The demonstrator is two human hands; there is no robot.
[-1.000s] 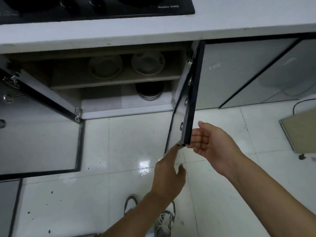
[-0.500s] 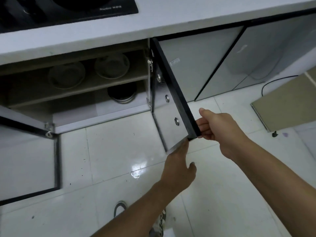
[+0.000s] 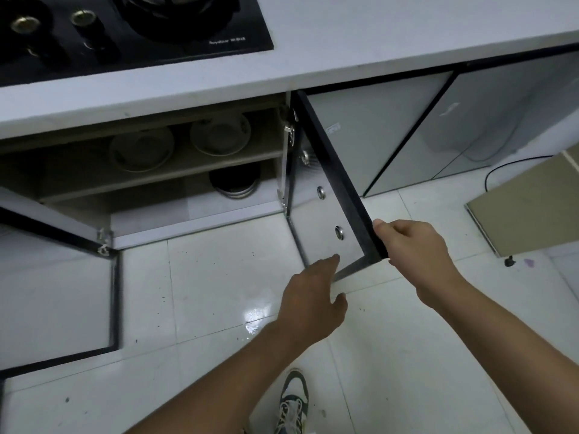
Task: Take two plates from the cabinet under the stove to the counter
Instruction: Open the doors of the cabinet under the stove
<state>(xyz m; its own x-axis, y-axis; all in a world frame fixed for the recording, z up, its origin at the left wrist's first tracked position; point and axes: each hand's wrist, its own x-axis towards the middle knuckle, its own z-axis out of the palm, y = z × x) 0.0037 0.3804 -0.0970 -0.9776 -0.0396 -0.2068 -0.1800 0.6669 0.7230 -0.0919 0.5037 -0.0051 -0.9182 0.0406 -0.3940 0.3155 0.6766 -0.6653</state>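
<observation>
The cabinet under the stove stands with both doors swung out. On its upper shelf [image 3: 175,175] sit two white stacks of plates, the left plate stack [image 3: 141,150] and the right plate stack [image 3: 220,134]. My right hand [image 3: 413,252] grips the outer edge of the right cabinet door [image 3: 336,186]. My left hand [image 3: 313,300] hovers by the door's lower corner, fingers apart, a fingertip near its inner face. White counter [image 3: 376,36] runs above.
A black gas stove [image 3: 134,29] is set in the counter at top left. The left cabinet door [image 3: 56,296] juts out over the white tiled floor. A dark pot [image 3: 235,183] sits on the cabinet bottom. A cardboard sheet [image 3: 529,202] leans at right. My shoe [image 3: 293,402] is below.
The right door has swung further open to the right with my right hand on its edge. The view has shifted, so the stove and cabinet interior show more.
</observation>
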